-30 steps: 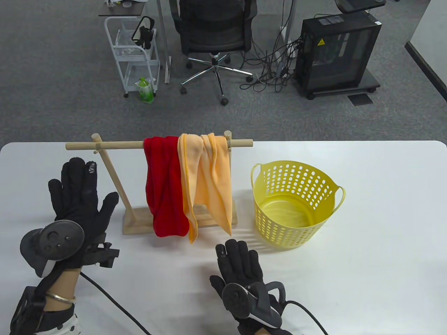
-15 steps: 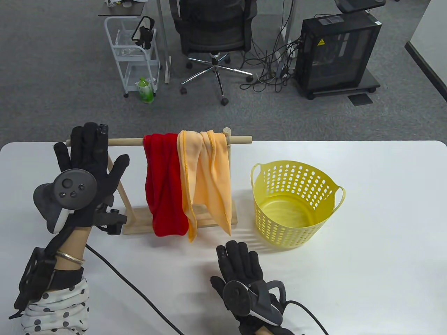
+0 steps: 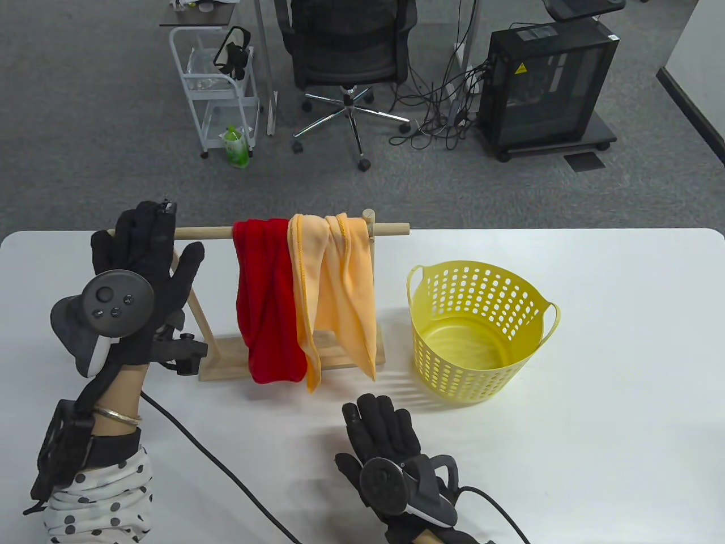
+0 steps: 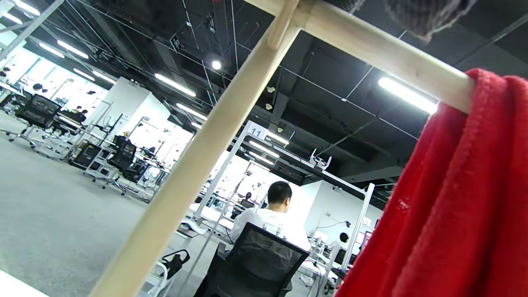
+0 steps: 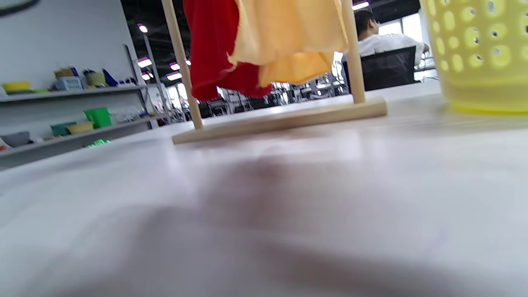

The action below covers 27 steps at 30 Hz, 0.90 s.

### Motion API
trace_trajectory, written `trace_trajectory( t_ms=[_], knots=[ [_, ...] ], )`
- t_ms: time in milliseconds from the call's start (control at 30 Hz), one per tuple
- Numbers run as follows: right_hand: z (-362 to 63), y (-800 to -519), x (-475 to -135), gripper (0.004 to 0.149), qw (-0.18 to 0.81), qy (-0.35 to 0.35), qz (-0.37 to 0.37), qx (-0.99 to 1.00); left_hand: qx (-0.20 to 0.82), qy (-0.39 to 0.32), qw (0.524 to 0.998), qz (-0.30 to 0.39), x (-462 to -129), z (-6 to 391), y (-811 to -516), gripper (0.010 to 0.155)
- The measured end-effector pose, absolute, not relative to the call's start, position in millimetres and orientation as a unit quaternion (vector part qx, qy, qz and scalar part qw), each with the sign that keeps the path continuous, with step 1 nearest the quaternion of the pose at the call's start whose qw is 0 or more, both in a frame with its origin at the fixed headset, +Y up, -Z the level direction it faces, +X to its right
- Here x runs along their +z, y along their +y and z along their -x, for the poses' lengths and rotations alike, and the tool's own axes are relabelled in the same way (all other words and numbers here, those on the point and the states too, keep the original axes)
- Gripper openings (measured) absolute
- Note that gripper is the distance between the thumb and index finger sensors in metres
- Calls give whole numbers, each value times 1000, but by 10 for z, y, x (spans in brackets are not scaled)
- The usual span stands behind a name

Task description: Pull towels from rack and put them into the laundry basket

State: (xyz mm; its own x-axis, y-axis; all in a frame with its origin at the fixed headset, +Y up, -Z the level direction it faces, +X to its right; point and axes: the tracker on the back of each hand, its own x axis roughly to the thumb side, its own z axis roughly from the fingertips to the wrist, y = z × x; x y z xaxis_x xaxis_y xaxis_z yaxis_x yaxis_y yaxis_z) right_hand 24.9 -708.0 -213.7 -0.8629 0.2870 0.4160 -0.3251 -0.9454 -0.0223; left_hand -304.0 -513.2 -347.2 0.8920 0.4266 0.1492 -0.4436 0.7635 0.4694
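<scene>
A wooden rack [image 3: 226, 354] stands mid-table with a red towel [image 3: 266, 294] and an orange towel [image 3: 340, 283] draped side by side over its bar [image 3: 204, 231]. A yellow perforated laundry basket [image 3: 453, 368] stands to its right, with nothing in it. My left hand [image 3: 167, 235] curls over the bar's left end, thumb below it; in the left wrist view its fingers [image 4: 420, 14] lie on the bar [image 4: 371, 45] beside the red towel [image 4: 453, 198]. My right hand [image 3: 376, 416] rests flat on the table in front of the towels, holding nothing.
The white table [image 3: 623, 340] spreads wide to the right of the basket. A cable [image 3: 198, 442] trails from my left wrist across the near table. Beyond the far edge are an office chair [image 3: 345, 51], a white cart [image 3: 218, 85] and a computer case [image 3: 549, 85].
My left hand rose from the table to the bar's left end, and its fingers have now bent over the bar. The right hand shifted slightly toward me.
</scene>
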Motion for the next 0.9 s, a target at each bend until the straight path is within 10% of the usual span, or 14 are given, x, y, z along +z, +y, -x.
trace_trajectory(
  t_ms=[567,900],
  knots=[
    [-177,-5041,-2894,73,149,-294,-199,923,197,-18,943,-267,-3439,3024,-5160,73],
    [93,-4677,-3374,79,116,-269,-111,950,185,-18,946,-265,-3413,3013,-5162,73]
  ],
)
